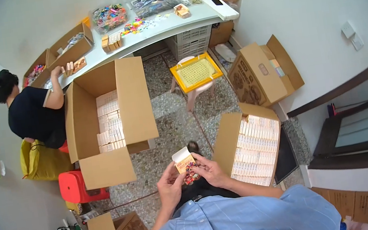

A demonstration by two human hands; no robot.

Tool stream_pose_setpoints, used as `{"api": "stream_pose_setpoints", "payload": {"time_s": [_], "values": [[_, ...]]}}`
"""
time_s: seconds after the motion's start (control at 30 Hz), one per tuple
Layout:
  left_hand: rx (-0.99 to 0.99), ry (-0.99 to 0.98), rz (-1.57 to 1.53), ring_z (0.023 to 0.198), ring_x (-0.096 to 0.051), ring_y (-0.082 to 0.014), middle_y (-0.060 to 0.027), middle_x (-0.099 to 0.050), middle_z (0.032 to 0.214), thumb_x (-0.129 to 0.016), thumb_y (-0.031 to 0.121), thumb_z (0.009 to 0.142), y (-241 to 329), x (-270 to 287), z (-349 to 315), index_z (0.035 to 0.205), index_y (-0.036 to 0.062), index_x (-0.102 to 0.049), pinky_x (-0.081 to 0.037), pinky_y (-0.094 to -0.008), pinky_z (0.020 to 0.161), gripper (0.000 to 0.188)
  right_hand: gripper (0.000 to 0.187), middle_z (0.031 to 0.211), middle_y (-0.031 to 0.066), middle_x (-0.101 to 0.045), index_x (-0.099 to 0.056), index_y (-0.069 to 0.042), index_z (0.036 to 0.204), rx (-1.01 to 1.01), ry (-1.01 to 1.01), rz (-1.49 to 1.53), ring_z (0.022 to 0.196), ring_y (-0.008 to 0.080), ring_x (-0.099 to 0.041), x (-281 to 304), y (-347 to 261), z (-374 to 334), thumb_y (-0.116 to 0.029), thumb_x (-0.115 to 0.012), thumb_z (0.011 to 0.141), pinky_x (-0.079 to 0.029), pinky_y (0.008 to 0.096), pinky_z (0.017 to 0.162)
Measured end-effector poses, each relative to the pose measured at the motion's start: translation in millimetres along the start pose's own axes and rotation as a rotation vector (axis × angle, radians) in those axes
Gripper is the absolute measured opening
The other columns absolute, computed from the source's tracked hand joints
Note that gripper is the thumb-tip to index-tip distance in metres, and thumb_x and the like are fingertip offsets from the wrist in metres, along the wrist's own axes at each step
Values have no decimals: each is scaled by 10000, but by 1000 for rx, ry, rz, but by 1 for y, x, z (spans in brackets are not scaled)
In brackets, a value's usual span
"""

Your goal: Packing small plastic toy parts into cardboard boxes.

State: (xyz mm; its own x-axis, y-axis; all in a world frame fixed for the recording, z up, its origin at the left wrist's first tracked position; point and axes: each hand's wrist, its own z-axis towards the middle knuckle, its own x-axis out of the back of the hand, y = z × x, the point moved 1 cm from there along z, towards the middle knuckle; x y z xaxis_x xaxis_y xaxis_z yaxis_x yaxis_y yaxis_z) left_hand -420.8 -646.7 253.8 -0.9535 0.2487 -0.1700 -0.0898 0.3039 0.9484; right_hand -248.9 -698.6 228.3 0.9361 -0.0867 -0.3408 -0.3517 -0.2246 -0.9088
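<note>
Both hands at work on one small box [184,165], held in front of the wearer's body, above the lap; white top flap standing up, front pale orange, with a multicoloured cluster low down, print or contents cannot tell; left hand [169,187] grasping its left side, thumb near the lower front; right hand [211,172] gripping from the right, thumb close to the cluster; to the right, beside the right forearm, an open carton [225,132] packed with rows of small pale boxes [257,149]; ahead and left, a larger carton [135,98], flaps spread, pale boxes [110,132] stacked inside; beyond it a co-worker [32,112] in a dark top, one arm reaching to the long white table [147,38]; on that table, clear bins of colourful pieces [109,17], loose bright bits between, a dark phone [215,1] toward the far right end; mid-floor, a pale stool [191,99] bearing a yellow-framed tray [177,78]; left, a red stool [77,186] near a yellow sack [40,164].
</note>
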Motion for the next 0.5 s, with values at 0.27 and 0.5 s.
{"api": "stream_pose_setpoints", "payload": {"time_s": [0.27, 0.5], "values": [[17, 177, -19, 955, -687, -173, -136, -701, 1126, -676, -38, 903, 6, -24, 196, 1362, -44, -529, -578, -308, 838, 482, 583, 1210, 92, -651, -325, -28, 1544, -68, -128, -294, 1017, 123, -629, 78, -54, 205, -84, -571, 1018, -523, 286, 878], [-51, 298, -155, 967, -672, -153, -127, -691, 1118, -671, -45, 907, 46, -81, 378, 1375, -40, -510, -555, -277, 850, 495, 527, 1147, 109, -652, -428, -1, 1466, -53, 43, -384, 930, 137, -655, 171, -140, 368, -158, -609, 996, -542, 276, 795]]}}
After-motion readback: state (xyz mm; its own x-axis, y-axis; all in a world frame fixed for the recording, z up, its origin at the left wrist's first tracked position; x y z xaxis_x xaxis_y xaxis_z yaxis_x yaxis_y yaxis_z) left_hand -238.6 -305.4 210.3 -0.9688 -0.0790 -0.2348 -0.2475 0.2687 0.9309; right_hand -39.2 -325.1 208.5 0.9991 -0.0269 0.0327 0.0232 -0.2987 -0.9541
